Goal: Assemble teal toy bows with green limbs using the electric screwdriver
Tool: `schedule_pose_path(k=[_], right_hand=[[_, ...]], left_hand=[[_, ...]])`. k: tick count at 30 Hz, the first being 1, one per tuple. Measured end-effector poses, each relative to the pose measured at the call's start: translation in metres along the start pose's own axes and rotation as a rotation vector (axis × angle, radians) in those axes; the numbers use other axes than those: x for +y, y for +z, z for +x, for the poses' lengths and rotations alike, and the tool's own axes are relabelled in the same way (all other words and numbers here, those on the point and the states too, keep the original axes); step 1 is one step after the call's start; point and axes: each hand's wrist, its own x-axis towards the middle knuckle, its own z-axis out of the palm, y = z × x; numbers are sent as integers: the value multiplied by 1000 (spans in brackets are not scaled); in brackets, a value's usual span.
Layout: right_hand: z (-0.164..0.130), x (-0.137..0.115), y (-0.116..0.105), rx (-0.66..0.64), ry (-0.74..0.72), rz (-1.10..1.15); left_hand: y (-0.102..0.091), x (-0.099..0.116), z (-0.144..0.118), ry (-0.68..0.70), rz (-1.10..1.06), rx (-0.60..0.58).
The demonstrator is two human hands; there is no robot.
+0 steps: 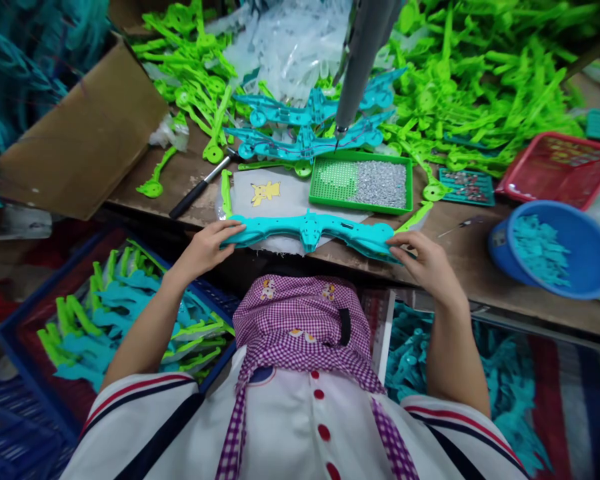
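A long turquoise plastic part with a raised hub in its middle spans the front edge of the bench. My left hand pinches its left end, and my right hand grips the right end between thumb and fingers. Just behind it lies a white sheet with a yellow cartoon figure. A green tray of small silvery screws stands on the sheet's right. Above the tray hangs a grey powered screwdriver, its bit pointing down. Further back are more turquoise parts, with thin wires along one of them.
Bright green plastic arms are heaped across the back. A hammer lies left, near a cardboard box. To the right stand a red basket and a blue bowl of turquoise pieces. A blue crate sits below left.
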Motion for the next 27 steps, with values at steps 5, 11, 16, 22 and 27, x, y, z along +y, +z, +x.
schedule_pose_path(k=[5, 11, 16, 22, 27], right_hand=[[-3, 1, 3, -37, -14, -36], [-5, 6, 10, -53, -2, -127], [-17, -8, 9, -28, -45, -393], [16, -53, 78, 2, -329, -481], [39, -55, 130, -117, -496, -510]], left_hand=[[-3, -2, 5, 19, 33, -23], [1, -10, 9, 27, 93, 6], [-17, 2, 7, -7, 132, -104], [1, 35, 69, 99, 70, -203], [42, 42, 127, 105, 60, -403]])
